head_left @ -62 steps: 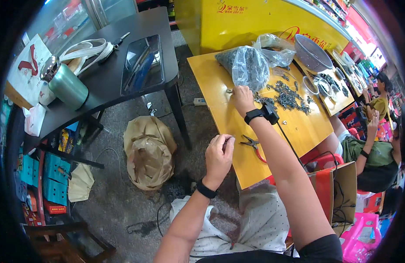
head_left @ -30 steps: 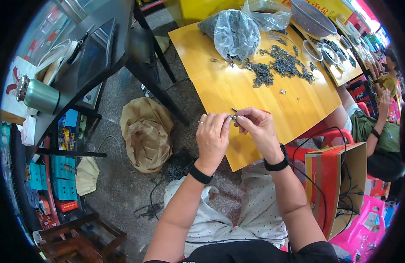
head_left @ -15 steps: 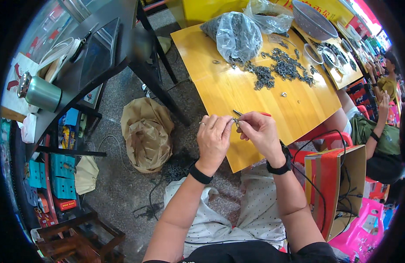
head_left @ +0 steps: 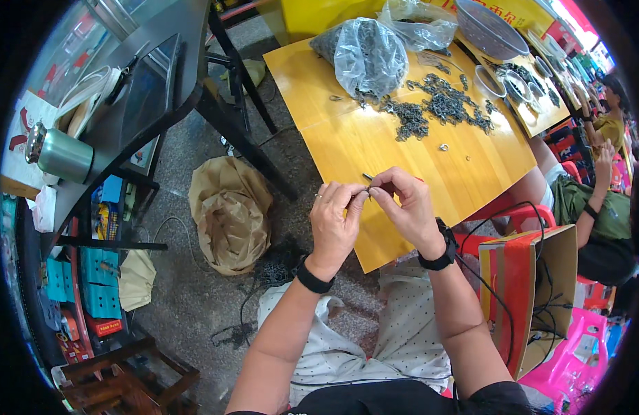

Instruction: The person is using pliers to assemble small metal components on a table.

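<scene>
Above the near left part of the wooden table (head_left: 336, 138), my two hands meet fingertip to fingertip. My left hand (head_left: 335, 220) is closed in a pinch, thumb against forefinger. My right hand (head_left: 410, 211) pinches from the other side, its fingertips touching those of the left. Between them is a tiny dark piece (head_left: 368, 189), too small to name. A slim dark tool tip (head_left: 367, 177) shows just beyond the fingers, with a bit of red behind the right hand; whether that hand holds it I cannot tell. Farther back lies a heap of dark metal clasps (head_left: 447, 100).
A clear plastic bag of dark pieces (head_left: 371, 59) stands behind the heap. One shiny small ring (head_left: 443, 147) lies nearer. Left are a black table (head_left: 164, 104) and a brown bag (head_left: 229, 214) on the floor; right, a cardboard box (head_left: 527, 297) and a seated person (head_left: 603, 207).
My fingertips have drawn closer together, and the right fingers now curl higher over the small piece. The scene has shifted slightly left in the view.
</scene>
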Tool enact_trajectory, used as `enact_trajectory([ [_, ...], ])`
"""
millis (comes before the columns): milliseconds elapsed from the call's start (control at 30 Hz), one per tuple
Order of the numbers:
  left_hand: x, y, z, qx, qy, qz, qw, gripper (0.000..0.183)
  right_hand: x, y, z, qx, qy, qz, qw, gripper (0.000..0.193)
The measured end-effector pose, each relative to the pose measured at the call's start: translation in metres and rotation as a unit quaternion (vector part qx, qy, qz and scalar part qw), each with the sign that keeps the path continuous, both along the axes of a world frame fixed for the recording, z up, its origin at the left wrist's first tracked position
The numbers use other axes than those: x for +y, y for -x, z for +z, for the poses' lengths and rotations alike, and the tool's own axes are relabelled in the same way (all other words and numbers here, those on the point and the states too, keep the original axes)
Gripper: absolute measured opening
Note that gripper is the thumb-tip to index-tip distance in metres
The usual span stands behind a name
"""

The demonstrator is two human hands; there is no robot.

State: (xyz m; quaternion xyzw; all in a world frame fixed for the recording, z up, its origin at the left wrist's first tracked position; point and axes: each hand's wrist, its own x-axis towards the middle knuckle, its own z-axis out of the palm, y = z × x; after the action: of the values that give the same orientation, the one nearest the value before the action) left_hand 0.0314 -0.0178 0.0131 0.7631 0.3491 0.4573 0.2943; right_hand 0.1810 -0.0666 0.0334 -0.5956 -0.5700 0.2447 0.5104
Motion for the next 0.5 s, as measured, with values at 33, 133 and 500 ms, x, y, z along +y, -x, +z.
enact_trajectory([
  [33,0.0,0.0,-0.001,-0.007,0.021,-0.008,1.0,0.007,0.0,0.002,0.005,-0.021,0.004,-0.003,1.0,0.008],
  [133,-0.003,0.0,-0.001,-0.029,0.089,-0.033,0.995,0.007,-0.002,0.004,0.008,-0.084,0.0,0.003,0.996,0.009],
  [500,-0.002,0.009,0.001,-0.221,0.452,-0.23,0.833,0.023,-0.003,0.006,0.01,-0.146,-0.072,0.035,0.986,0.012],
])
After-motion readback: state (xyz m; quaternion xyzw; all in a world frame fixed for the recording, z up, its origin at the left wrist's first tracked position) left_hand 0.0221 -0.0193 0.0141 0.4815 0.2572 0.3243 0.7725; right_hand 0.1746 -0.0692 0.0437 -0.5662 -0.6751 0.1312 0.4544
